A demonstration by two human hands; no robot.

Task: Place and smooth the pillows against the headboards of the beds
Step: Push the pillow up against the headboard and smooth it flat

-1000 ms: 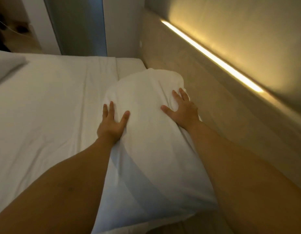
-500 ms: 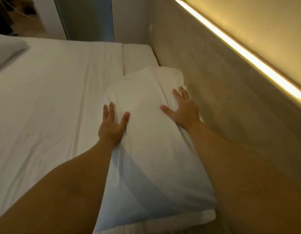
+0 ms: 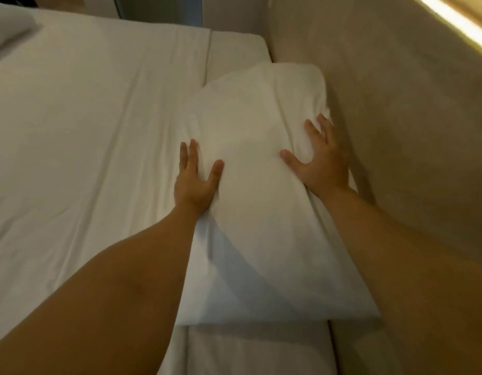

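Note:
A white pillow [image 3: 256, 147] lies lengthwise on the bed along the padded beige headboard [image 3: 391, 109] at the right. My left hand [image 3: 193, 182] presses flat on the pillow's left edge, fingers spread, partly sunk into the fabric. My right hand [image 3: 322, 161] presses flat on the pillow's right edge, between the pillow and the headboard. Neither hand grips anything. Both forearms reach in from the bottom of the view.
The white sheet [image 3: 85, 125] covers the mattress to the left, with light creases. Another pillow's corner [image 3: 9, 25] shows at the top left. A warm light strip [image 3: 459, 20] runs along the top of the headboard. A wall and door frame stand beyond the bed.
The view has tilted down and closer. My right hand has slid toward the pillow's headboard side; the left hand stays on the left edge, pressing deeper.

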